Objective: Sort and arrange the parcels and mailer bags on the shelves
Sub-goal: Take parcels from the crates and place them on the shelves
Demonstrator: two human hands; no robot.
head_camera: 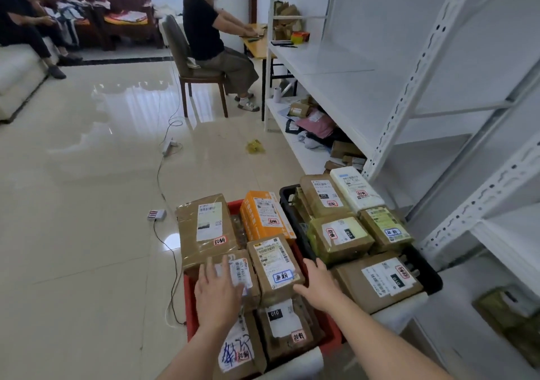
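The risk starts at the left, where the charging cable [172,251] trails across the glossy tiled floor [87,233] right beside the red crate [189,300]; a step sideways with a parcel in hand could snag it. The left hand [217,292] lies spread, fingers [211,265] straight, flat on a taped brown parcel [233,274], holding nothing. Next to it the labelled brown box [274,265] stands between both hands, and the right hand [317,283] rests against its side with fingers loosely extended, not yet gripping as far as I can tell. The parcels are heaped above the crate rim, so lifting one carelessly could tip its neighbours (the orange box [264,218] looks propped at an angle). The black crate [432,277] to the right is equally overfilled. Beyond it stand the white metal shelves [438,93], mostly bare, with mailer bags [317,123] jumbled on a low shelf. Farther off, a seated person [210,37] works at a wooden worktop [255,44]
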